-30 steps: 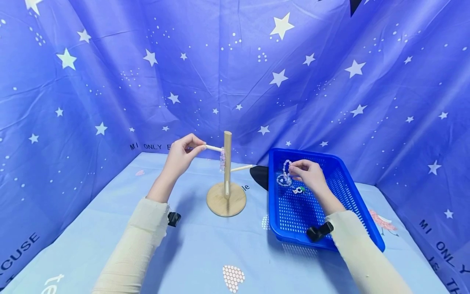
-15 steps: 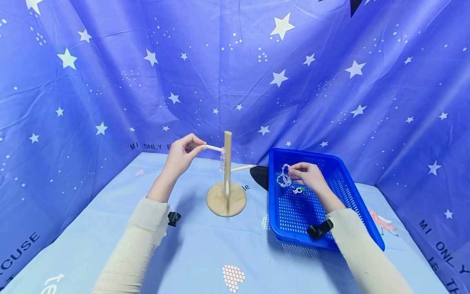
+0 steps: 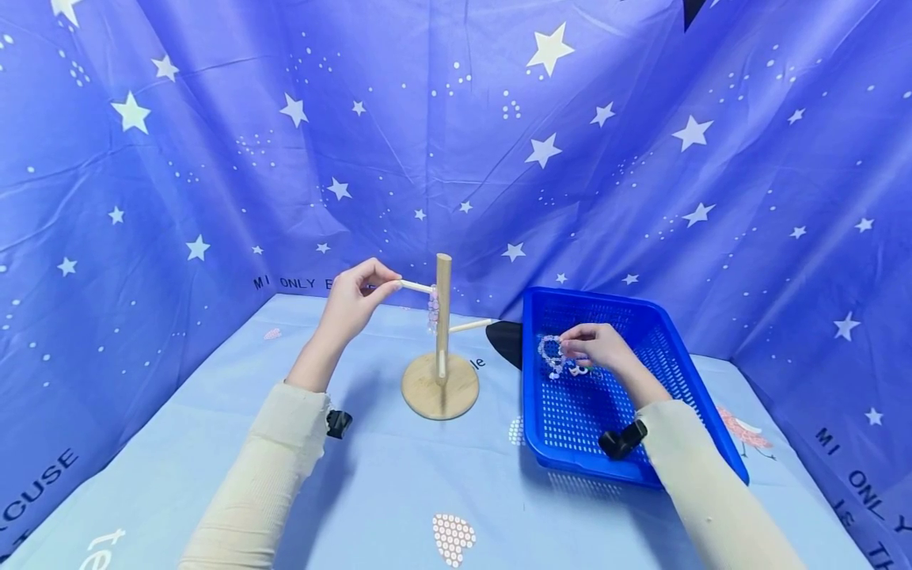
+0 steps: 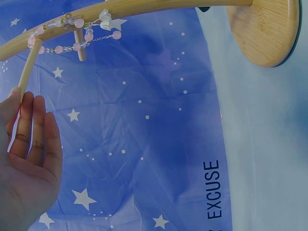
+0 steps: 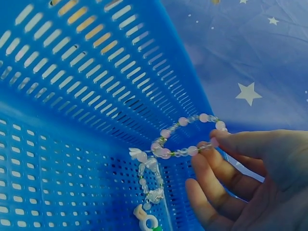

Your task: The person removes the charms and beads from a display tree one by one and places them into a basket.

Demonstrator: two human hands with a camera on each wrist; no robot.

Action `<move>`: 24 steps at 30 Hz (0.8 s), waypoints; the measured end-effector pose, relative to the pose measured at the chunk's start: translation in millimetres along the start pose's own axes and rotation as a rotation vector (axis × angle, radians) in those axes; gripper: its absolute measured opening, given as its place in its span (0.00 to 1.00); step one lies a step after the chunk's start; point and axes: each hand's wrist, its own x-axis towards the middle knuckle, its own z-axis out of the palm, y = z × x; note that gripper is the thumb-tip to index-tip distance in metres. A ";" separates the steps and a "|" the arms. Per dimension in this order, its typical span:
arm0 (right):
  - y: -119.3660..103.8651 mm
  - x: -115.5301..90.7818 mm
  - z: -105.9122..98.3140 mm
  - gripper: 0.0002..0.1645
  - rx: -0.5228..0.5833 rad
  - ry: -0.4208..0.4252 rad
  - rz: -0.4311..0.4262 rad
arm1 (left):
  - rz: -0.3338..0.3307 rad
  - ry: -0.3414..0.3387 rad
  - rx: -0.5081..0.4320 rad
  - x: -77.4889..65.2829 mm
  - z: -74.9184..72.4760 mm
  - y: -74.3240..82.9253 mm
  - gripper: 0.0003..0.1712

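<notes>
My left hand (image 3: 352, 297) pinches the end of an upper peg (image 3: 416, 286) on a wooden stand (image 3: 443, 309). A pink and clear beaded bracelet (image 4: 58, 49) with a white flower charm hangs on that peg, close against the post. Inside the blue basket, my right hand (image 3: 602, 348) pinches another pink and clear beaded bracelet (image 5: 192, 151) between thumb and fingertip. In the right wrist view, a clear beaded bracelet (image 5: 143, 182) is just below the held one; whether they touch I cannot tell. A small white ring-shaped charm (image 5: 149, 223) lies near it.
The perforated blue basket (image 3: 530, 396) stands to the right of the stand's round base (image 3: 420, 396). Other pegs (image 3: 470, 324) stick out from the post. Behind the pale blue tabletop (image 3: 378, 491) hangs a starry curtain (image 3: 399, 142).
My right hand has moved slightly down and nearer within the basket, and the held bracelet has dropped lower with it. The left hand keeps its pinch on the peg.
</notes>
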 end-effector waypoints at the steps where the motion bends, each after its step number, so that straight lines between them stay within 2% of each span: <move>1: 1.1 0.4 -0.4 0.20 0.009 -0.016 0.003 | -0.001 -0.001 0.000 -0.1 0.1 0.2 0.07; 8: 8.6 2.9 0.0 0.15 -0.010 -0.097 0.047 | -0.008 -0.003 0.007 -0.4 0.5 0.8 0.07; 13: 14.6 3.4 1.4 0.16 -0.036 -0.146 0.059 | -0.006 -0.003 0.006 -0.5 0.5 0.7 0.07; 24: 21.0 5.2 2.3 0.16 -0.064 -0.177 0.091 | -0.009 0.001 0.009 -0.9 0.8 1.4 0.07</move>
